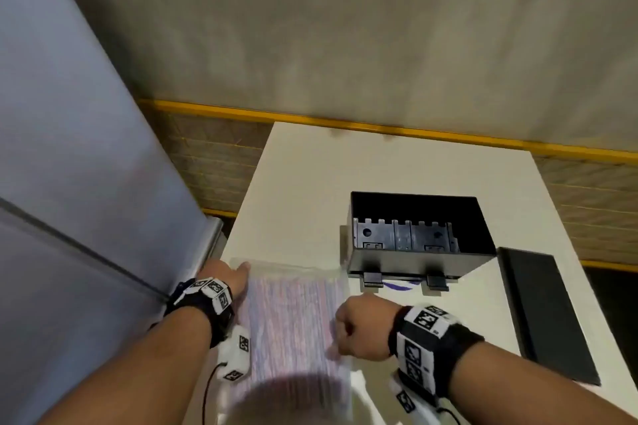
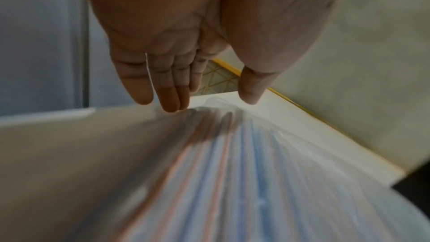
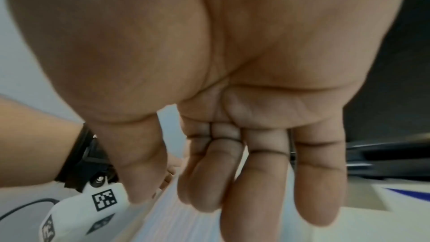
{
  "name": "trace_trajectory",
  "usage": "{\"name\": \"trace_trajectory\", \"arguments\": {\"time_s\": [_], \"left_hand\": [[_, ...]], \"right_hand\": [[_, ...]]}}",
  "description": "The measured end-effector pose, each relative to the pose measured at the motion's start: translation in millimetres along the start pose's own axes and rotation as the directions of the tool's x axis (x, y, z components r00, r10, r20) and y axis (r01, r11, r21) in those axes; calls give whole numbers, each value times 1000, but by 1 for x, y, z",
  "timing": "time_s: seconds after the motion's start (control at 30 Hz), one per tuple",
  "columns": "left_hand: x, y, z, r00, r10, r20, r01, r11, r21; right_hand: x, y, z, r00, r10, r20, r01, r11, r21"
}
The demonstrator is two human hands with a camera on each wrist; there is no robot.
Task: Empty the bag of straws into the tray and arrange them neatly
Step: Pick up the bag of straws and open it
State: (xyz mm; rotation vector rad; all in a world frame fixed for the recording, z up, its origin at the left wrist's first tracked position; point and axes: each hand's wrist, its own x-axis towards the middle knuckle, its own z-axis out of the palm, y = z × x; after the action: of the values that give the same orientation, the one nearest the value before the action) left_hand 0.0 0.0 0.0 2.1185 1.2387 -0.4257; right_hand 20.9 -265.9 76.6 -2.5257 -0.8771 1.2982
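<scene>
A clear bag of pink and blue straws (image 1: pixel 293 314) lies flat on the white table (image 1: pixel 310 183), just left of and nearer than the black tray (image 1: pixel 414 257). My left hand (image 1: pixel 241 267) reaches to the bag's far left corner. Its straight fingers (image 2: pixel 171 98) touch the top edge of the bag (image 2: pixel 232 172), with the thumb held apart. My right hand (image 1: pixel 345 338) points down at the bag's right edge. Its fingers (image 3: pixel 263 200) are nearly straight over the bag (image 3: pixel 177 218), the thumb close beside them. The tray has dividers inside and no straws.
A flat black lid (image 1: pixel 545 314) lies to the right of the tray. A tall grey cabinet (image 1: pixel 86 148) stands close against the table's left side. The wall with a yellow strip (image 1: pixel 379 129) runs behind the table.
</scene>
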Motion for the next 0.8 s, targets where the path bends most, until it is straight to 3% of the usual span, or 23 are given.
{"name": "trace_trajectory", "arguments": {"time_s": [0.2, 0.3, 0.4, 0.5, 0.57, 0.7, 0.8], "left_hand": [[34, 2, -2, 992, -101, 70, 106, 992, -73], [40, 6, -6, 996, 5, 89, -3, 1000, -20], [41, 7, -2, 987, 127, 99, -106, 975, -193], [34, 8, 1, 971, 215, 108, -156, 904, -397], [29, 10, 1, 959, 249, 137, -165, 880, -445], [27, 7, -5, 976, 210, 64, -155, 863, -480], [28, 4, -13, 994, 107, 10, -91, 889, -448]], "right_hand": [[72, -46, -9, 986, -50, -162, 61, 996, 68], [109, -55, -16, 962, -30, -272, 48, 997, 59], [139, -65, -22, 939, -9, -343, 28, 998, 50], [159, -79, -26, 957, -18, -290, 33, 998, 45], [166, -87, -27, 963, -66, -259, 95, 990, 102], [163, -72, -26, 968, -31, -249, 120, 929, 350], [150, -48, -27, 987, 4, -160, 47, 949, 313]]}}
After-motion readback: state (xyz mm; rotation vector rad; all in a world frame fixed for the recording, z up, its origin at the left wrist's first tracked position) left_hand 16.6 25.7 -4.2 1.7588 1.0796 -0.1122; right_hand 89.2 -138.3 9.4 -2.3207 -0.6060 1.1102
